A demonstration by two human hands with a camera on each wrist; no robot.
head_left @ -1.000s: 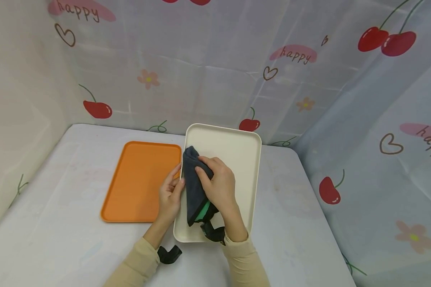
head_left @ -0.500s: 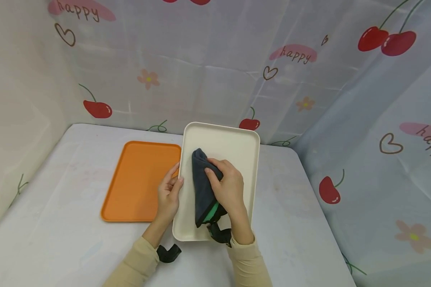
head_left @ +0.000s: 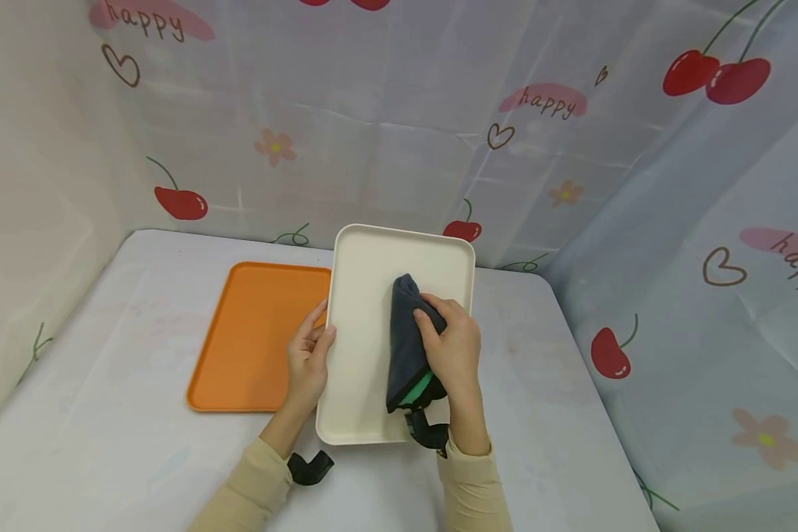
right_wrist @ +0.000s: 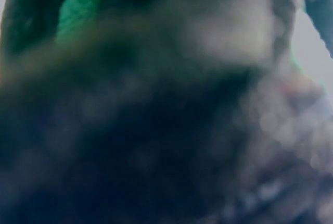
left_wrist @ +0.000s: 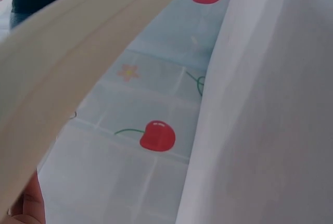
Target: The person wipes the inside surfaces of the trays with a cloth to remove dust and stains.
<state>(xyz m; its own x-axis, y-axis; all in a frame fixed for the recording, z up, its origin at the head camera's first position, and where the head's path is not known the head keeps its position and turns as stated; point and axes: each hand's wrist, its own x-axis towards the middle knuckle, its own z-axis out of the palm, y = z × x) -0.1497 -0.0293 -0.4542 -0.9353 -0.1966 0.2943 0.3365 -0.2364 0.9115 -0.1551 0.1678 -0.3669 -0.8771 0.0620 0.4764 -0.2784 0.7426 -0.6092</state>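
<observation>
A cream rectangular tray (head_left: 362, 288) is tilted up off the table, and my left hand (head_left: 307, 363) grips its left edge with the thumb over the rim. Against the tray's right half, my right hand (head_left: 457, 346) holds a folded dark grey cloth (head_left: 407, 347) with a green inner side showing at the lower end. In the left wrist view the tray's edge (left_wrist: 67, 73) crosses diagonally, with fingertips (left_wrist: 32, 203) at lower left. The cloth's green strip (right_wrist: 82, 8) shows in the right wrist view, where most else is dark and blurred.
An orange tray (head_left: 256, 340) lies flat on the white-covered table (head_left: 140, 443), to the left and partly behind the cream tray. A cherry-printed curtain (head_left: 372, 162) stands behind the table and to its right. Black wrist-mounted pieces (head_left: 310, 468) stick out by both sleeves.
My right hand has slid the cloth rightward across the cream tray, from its left side to its right. The tray has shifted slightly left and up in my left hand's grip.
</observation>
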